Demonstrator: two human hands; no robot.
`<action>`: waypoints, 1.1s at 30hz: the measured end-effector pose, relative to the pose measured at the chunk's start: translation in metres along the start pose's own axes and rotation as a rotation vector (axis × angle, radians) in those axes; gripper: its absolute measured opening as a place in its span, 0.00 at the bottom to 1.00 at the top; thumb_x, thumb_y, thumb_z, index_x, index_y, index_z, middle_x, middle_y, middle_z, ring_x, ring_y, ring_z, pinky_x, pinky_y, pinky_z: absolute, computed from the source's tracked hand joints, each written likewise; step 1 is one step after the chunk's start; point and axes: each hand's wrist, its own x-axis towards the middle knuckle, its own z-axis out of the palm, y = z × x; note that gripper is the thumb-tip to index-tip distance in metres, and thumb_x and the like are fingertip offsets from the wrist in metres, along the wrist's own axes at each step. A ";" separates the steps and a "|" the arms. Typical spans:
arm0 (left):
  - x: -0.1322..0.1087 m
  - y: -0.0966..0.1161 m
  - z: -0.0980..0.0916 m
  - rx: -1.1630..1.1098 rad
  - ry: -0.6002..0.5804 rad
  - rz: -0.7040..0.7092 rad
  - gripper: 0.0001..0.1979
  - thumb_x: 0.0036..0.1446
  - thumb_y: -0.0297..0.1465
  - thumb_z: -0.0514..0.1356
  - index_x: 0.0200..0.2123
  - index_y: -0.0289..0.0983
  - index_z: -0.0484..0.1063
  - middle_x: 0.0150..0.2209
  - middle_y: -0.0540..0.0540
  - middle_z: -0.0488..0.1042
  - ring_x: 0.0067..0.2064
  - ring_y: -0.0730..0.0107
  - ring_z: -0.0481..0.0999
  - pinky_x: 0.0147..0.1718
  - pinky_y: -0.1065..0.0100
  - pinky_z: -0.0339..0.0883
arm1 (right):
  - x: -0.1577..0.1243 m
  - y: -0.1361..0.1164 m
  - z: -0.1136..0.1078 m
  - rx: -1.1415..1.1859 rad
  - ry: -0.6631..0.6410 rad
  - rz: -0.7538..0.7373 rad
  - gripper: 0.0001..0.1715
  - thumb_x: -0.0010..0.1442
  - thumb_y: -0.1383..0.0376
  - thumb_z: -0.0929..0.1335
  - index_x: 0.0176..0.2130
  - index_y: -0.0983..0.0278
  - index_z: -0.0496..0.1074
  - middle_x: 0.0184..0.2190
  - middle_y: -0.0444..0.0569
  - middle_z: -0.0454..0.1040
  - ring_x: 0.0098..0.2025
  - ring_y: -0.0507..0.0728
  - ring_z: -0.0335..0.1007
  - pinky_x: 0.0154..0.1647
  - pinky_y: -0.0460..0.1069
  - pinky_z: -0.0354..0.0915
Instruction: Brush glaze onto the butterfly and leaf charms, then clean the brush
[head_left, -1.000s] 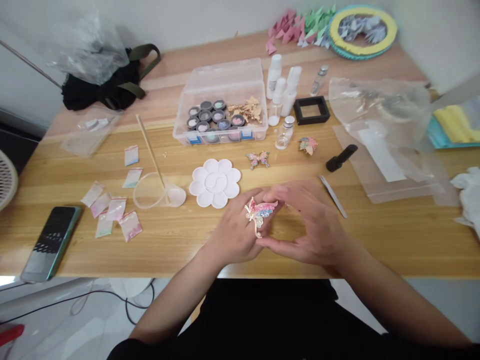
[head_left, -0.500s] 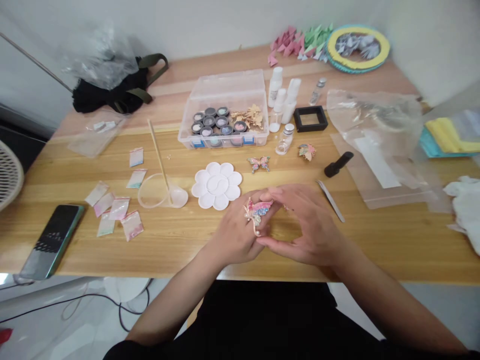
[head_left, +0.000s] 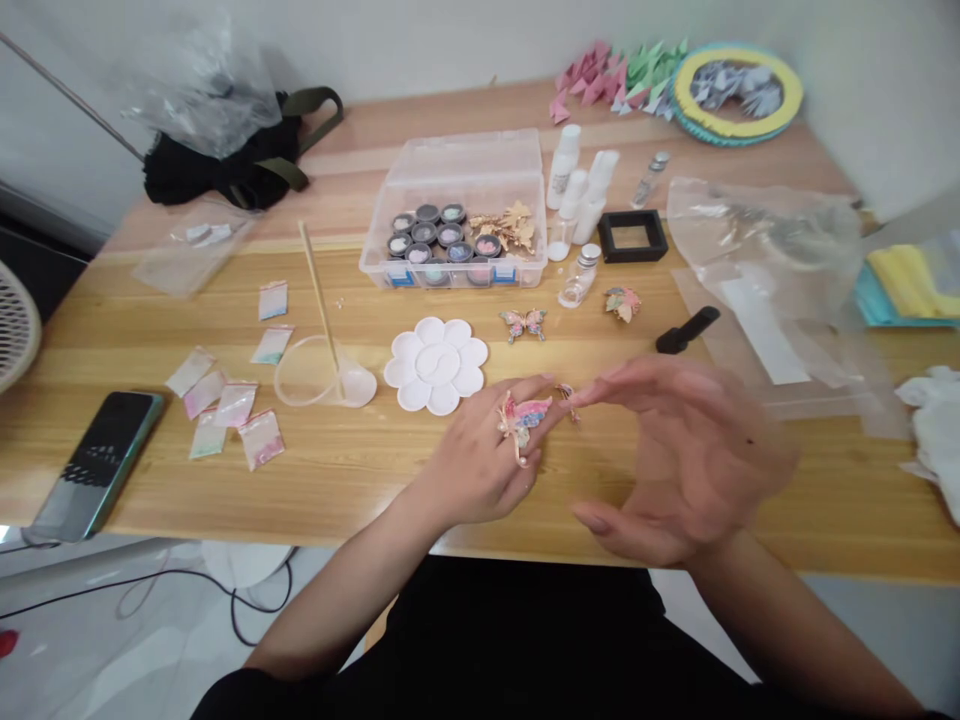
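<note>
My left hand hovers palm down over the table's front, fingers stretched out. Across the back of its fingers sits a butterfly ornament in pink, blue and gold with a curved beaded end; how it is fastened is hidden. My right hand is apart on the right, thumb and fingers spread in a wide curve, with nothing visible inside. Near the fingertips of both lies a small ornament, partly covered. Beyond them rest a butterfly clip and a flower-like ornament.
Left of my hands are a white petal palette, a tipped plastic cup with a stick, small powder sachets and a phone. Behind stands an open clear box of pots, beside bottles. A black tube lies right.
My right hand has pulled away to the right from my left hand and spread wider, now covering the tweezers' spot. My left hand stays nearly in place with the butterfly ornament on it.
</note>
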 end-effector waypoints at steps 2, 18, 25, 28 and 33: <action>0.000 0.000 0.000 0.007 0.000 -0.004 0.33 0.58 0.27 0.55 0.67 0.39 0.51 0.59 0.33 0.67 0.59 0.50 0.69 0.51 0.49 0.69 | -0.002 0.001 0.001 0.017 -0.012 0.008 0.46 0.53 0.57 0.73 0.66 0.43 0.56 0.48 0.52 0.69 0.45 0.65 0.73 0.41 0.65 0.76; -0.003 0.001 0.006 0.081 0.051 -0.005 0.18 0.61 0.28 0.55 0.54 0.31 0.63 0.56 0.32 0.70 0.56 0.52 0.71 0.48 0.53 0.71 | 0.004 0.007 0.019 0.191 -0.059 -0.254 0.50 0.50 0.66 0.73 0.68 0.66 0.56 0.51 0.54 0.70 0.51 0.61 0.72 0.47 0.57 0.78; -0.003 0.001 0.005 0.093 0.031 0.000 0.20 0.61 0.28 0.55 0.56 0.30 0.62 0.56 0.32 0.69 0.57 0.52 0.70 0.50 0.53 0.70 | 0.001 0.009 0.017 0.205 0.025 -0.205 0.49 0.47 0.66 0.74 0.66 0.61 0.61 0.52 0.53 0.72 0.47 0.62 0.74 0.41 0.58 0.79; -0.002 0.000 0.007 0.081 0.036 -0.006 0.19 0.61 0.28 0.55 0.55 0.31 0.63 0.56 0.32 0.69 0.56 0.53 0.70 0.49 0.54 0.71 | 0.001 0.008 0.018 0.199 -0.028 -0.199 0.51 0.47 0.65 0.74 0.67 0.60 0.58 0.52 0.53 0.71 0.48 0.62 0.73 0.43 0.58 0.79; -0.003 0.000 0.008 0.070 0.056 0.000 0.16 0.61 0.28 0.55 0.53 0.33 0.64 0.57 0.33 0.69 0.57 0.54 0.69 0.49 0.54 0.70 | 0.002 0.008 0.019 0.169 -0.069 -0.214 0.51 0.49 0.65 0.74 0.68 0.59 0.56 0.51 0.53 0.71 0.48 0.62 0.72 0.42 0.58 0.79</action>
